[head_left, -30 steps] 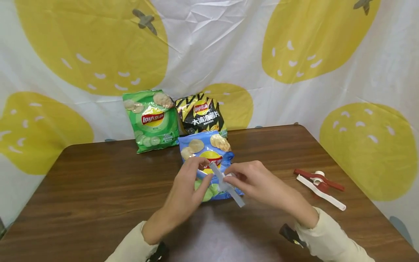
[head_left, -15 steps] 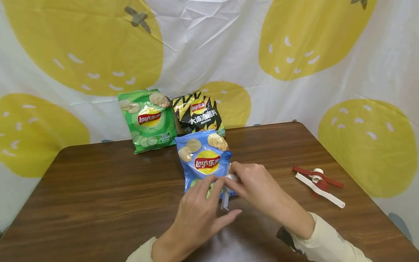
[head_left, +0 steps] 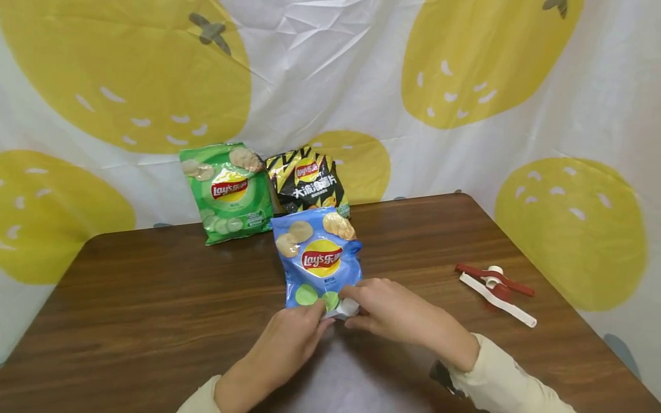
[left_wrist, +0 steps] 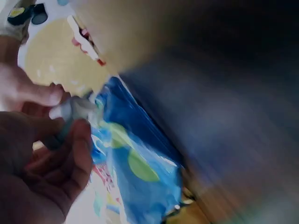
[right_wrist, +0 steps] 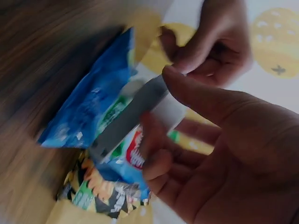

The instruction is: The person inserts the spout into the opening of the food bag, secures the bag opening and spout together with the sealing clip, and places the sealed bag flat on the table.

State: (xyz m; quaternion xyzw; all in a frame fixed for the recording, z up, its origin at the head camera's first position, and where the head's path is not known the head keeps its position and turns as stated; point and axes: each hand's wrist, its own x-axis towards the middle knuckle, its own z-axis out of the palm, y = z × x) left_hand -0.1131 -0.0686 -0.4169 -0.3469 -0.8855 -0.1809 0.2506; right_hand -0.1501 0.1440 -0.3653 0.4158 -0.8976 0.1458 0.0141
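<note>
A grey bag clip with a round white cap (head_left: 347, 308) lies between both hands, in front of the blue Lay's chip bag (head_left: 321, 258). My left hand (head_left: 284, 341) pinches one end of it between thumb and fingers. At the capped part, my right hand (head_left: 403, 312) holds the clip. The right wrist view shows the clip's long grey arm (right_wrist: 131, 116) slanting across the bag's lower part. The blue bag stands upright, its bottom edge partly hidden by the hands.
A green chip bag (head_left: 229, 195) and a black-and-yellow one (head_left: 308, 180) lean against the patterned cloth (head_left: 444, 155) behind. On the right of the brown table (head_left: 155, 321) lie a red clip (head_left: 516, 285) and a white clip (head_left: 498, 301).
Both hands have moved lower with the clip, from over the blue bag's front to its bottom edge. The clip has turned, and the left hand now pinches its end. The bags stay put.
</note>
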